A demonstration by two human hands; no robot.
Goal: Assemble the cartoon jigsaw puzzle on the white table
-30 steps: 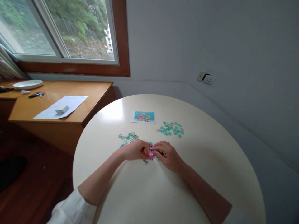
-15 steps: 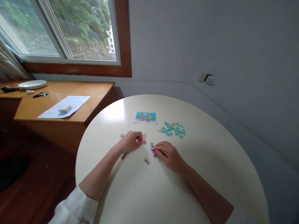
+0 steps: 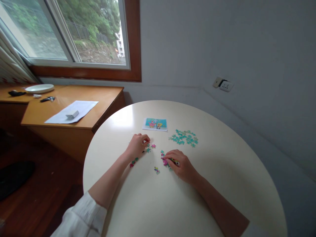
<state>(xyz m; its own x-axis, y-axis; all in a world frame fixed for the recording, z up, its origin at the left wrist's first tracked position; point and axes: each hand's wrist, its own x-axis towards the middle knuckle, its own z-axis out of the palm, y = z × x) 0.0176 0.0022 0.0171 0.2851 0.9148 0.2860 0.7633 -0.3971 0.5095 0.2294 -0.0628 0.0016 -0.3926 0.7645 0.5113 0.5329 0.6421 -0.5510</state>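
My left hand (image 3: 138, 144) hovers low over the table with thumb and fingers curled together; whether a piece is in them is hidden. Teal-and-white jigsaw pieces (image 3: 148, 149) lie just under its fingertips, with a pink piece (image 3: 153, 146) to the right. My right hand (image 3: 179, 164) is closed at a small joined section of jigsaw puzzle (image 3: 165, 161), thumb and fingertips on its pink part and covering some of it. Between my hands and nearer to me lies a multicoloured piece (image 3: 156, 170). Red and green pieces (image 3: 134, 162) rest beside my left wrist.
A loose cluster of teal pieces (image 3: 184, 137) is spread at the right back. Behind my hands lies a picture card (image 3: 155, 124) with cartoon figures. The round white table (image 3: 158, 207) stands near a wooden desk (image 3: 108, 105) holding paper (image 3: 81, 107) and a white plate (image 3: 39, 88).
My left hand has drawn slightly back and left, uncovering teal-and-white pieces beneath its fingers. My right hand stays on the joined section. The view has shifted a little to the left.
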